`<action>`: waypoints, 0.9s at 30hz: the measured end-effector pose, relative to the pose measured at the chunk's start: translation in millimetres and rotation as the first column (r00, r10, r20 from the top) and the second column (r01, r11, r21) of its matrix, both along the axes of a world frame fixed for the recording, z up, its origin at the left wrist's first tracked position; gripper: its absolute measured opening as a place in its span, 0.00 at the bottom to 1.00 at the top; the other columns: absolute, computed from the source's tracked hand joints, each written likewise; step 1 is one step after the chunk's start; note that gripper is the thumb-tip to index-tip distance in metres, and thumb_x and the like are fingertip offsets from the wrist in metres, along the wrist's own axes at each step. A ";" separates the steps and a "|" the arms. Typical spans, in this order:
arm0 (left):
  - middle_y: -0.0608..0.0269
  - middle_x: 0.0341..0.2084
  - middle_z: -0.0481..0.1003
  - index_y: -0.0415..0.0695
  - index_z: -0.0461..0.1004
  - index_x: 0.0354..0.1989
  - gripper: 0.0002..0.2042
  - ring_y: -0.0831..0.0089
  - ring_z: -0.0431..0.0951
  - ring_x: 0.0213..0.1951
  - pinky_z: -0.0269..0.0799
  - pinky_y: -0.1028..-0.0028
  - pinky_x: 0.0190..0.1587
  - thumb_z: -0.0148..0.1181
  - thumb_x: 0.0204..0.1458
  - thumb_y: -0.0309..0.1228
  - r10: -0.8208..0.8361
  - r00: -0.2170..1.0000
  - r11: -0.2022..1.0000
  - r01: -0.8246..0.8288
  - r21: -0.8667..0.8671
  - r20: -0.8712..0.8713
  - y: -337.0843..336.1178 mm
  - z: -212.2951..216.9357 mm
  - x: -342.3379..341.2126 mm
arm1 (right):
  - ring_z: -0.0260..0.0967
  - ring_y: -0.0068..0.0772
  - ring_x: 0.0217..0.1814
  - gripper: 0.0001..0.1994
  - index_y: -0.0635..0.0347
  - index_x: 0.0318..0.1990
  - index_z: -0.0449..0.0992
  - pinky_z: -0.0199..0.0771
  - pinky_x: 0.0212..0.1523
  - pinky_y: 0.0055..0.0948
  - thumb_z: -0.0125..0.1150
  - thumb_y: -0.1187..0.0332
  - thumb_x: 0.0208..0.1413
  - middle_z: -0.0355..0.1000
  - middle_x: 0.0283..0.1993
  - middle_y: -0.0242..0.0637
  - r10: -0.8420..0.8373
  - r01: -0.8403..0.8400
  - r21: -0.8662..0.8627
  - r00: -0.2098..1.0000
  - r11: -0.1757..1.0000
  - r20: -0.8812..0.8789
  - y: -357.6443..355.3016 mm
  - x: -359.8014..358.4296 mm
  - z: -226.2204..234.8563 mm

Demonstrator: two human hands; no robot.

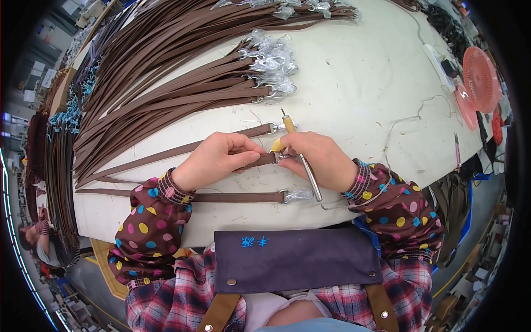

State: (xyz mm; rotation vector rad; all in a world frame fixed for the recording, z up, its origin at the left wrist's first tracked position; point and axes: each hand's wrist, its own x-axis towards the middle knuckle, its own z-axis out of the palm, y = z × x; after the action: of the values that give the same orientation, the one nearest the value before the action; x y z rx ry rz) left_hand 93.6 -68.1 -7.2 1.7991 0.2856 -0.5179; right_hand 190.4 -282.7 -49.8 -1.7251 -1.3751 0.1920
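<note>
Between finger and thumb, my left hand (213,159) pinches a brown leather strap (264,160) close to its metal-fitted end. My right hand (321,157) is closed around a slim pen-like soldering iron (311,178) with a yellowish grip, a silver shaft and a thin cord. The iron's dark narrow tip points up and away from the held strap. My right fingertips also meet the strap's end, where its clear-wrapped fitting is partly hidden. One similar strap (238,197) lies just nearer to me, and another strap (257,131) lies just beyond my hands.
A thick bundle of brown straps (182,99) with plastic-wrapped metal ends covers the table's left and far side. The pale tabletop (354,83) carries loose thread bits. At the right are a pink basket (481,77), a white power strip (438,65) and a trailing wire (406,119).
</note>
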 end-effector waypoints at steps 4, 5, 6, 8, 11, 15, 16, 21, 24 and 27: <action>0.74 0.23 0.72 0.38 0.77 0.42 0.09 0.87 0.67 0.25 0.64 0.84 0.28 0.56 0.58 0.30 -0.004 1.000 1.000 0.004 -0.020 -0.002 -0.3 0.3 0.0 | 0.73 0.37 0.33 0.15 0.58 0.43 0.70 0.73 0.34 0.31 0.67 0.73 0.48 0.72 0.32 0.38 -0.016 0.016 0.021 0.999 1.000 -0.030 0.6 -0.6 0.8; 0.74 0.23 0.71 0.37 0.76 0.42 0.09 0.88 0.67 0.25 0.65 0.84 0.28 0.55 0.59 0.30 -0.014 1.000 1.000 0.014 0.002 -0.003 -1.3 1.4 0.3 | 0.73 0.37 0.32 0.15 0.58 0.43 0.70 0.73 0.34 0.30 0.67 0.73 0.48 0.72 0.32 0.38 -0.022 0.023 0.014 0.999 1.000 -0.039 0.3 -1.0 1.2; 0.74 0.23 0.71 0.37 0.76 0.42 0.09 0.88 0.67 0.25 0.65 0.84 0.28 0.55 0.59 0.30 -0.015 1.000 1.000 0.015 0.002 -0.002 -2.1 1.9 0.3 | 0.73 0.37 0.32 0.15 0.58 0.43 0.70 0.73 0.34 0.30 0.67 0.73 0.48 0.72 0.32 0.38 -0.023 0.024 0.014 0.999 1.000 -0.039 -0.3 -1.4 1.4; 0.71 0.27 0.73 0.38 0.74 0.41 0.08 0.85 0.70 0.28 0.68 0.81 0.30 0.56 0.57 0.29 0.033 0.999 0.999 -0.033 -0.014 0.009 -3.2 2.9 -1.7 | 0.72 0.36 0.32 0.16 0.57 0.44 0.70 0.73 0.34 0.30 0.67 0.73 0.49 0.71 0.32 0.38 -0.024 0.023 -0.011 0.996 1.000 -0.089 -0.5 -2.2 1.6; 0.66 0.32 0.73 0.40 0.73 0.40 0.08 0.76 0.74 0.30 0.72 0.75 0.33 0.60 0.54 0.29 -0.147 0.911 0.947 0.018 0.320 0.384 -6.6 -1.8 -9.1 | 0.72 0.35 0.31 0.16 0.57 0.44 0.69 0.73 0.33 0.30 0.67 0.74 0.48 0.71 0.32 0.37 -0.042 0.041 -0.013 0.994 0.999 -0.096 0.8 -1.8 0.7; 0.63 0.33 0.72 0.42 0.74 0.37 0.09 0.67 0.76 0.33 0.73 0.72 0.35 0.63 0.49 0.28 -0.333 0.815 0.824 0.007 0.566 0.474 -11.4 -0.7 -19.0 | 0.71 0.45 0.38 0.15 0.58 0.45 0.67 0.70 0.38 0.38 0.63 0.73 0.49 0.71 0.35 0.39 -0.019 0.018 -0.013 0.998 1.000 -0.066 1.0 -1.0 -1.6; 0.63 0.32 0.72 0.42 0.74 0.37 0.09 0.66 0.76 0.34 0.73 0.71 0.35 0.64 0.48 0.28 -0.419 0.739 0.762 -0.030 0.647 0.528 -11.0 -4.2 -19.4 | 0.70 0.44 0.39 0.16 0.57 0.45 0.67 0.69 0.39 0.38 0.63 0.72 0.49 0.71 0.35 0.39 -0.038 0.038 -0.025 0.999 0.999 0.003 0.7 -0.7 -0.6; 0.64 0.30 0.71 0.43 0.75 0.35 0.08 0.66 0.75 0.33 0.72 0.69 0.33 0.65 0.46 0.28 -0.540 0.614 0.663 -0.111 0.741 0.576 -10.5 -10.6 -20.3 | 0.68 0.43 0.39 0.18 0.56 0.45 0.67 0.66 0.40 0.38 0.64 0.72 0.47 0.70 0.34 0.39 -0.046 0.045 0.013 0.991 0.999 0.123 0.3 2.5 -3.7; 0.64 0.29 0.71 0.43 0.75 0.35 0.09 0.66 0.74 0.32 0.72 0.69 0.33 0.65 0.46 0.28 -0.558 0.593 0.661 -0.104 0.743 0.580 -12.1 -11.7 -20.0 | 0.67 0.44 0.37 0.18 0.56 0.46 0.67 0.66 0.39 0.38 0.65 0.72 0.46 0.69 0.32 0.39 -0.038 0.041 -0.013 0.988 0.999 0.148 -1.2 2.5 -4.1; 0.64 0.30 0.71 0.44 0.76 0.36 0.09 0.66 0.73 0.32 0.71 0.70 0.33 0.64 0.46 0.28 -0.483 0.638 0.701 -0.130 0.702 0.600 -14.8 -12.2 -20.4 | 0.67 0.45 0.37 0.18 0.56 0.45 0.68 0.66 0.39 0.38 0.64 0.72 0.46 0.67 0.31 0.39 -0.033 0.032 0.015 0.989 0.999 0.142 -1.1 1.6 -2.6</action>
State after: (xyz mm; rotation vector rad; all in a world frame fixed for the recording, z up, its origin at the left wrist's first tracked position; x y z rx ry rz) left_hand 73.1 -83.0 -19.4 2.6466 -0.3850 0.3243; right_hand 192.0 -283.8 -52.4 -1.7781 -1.4464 0.0426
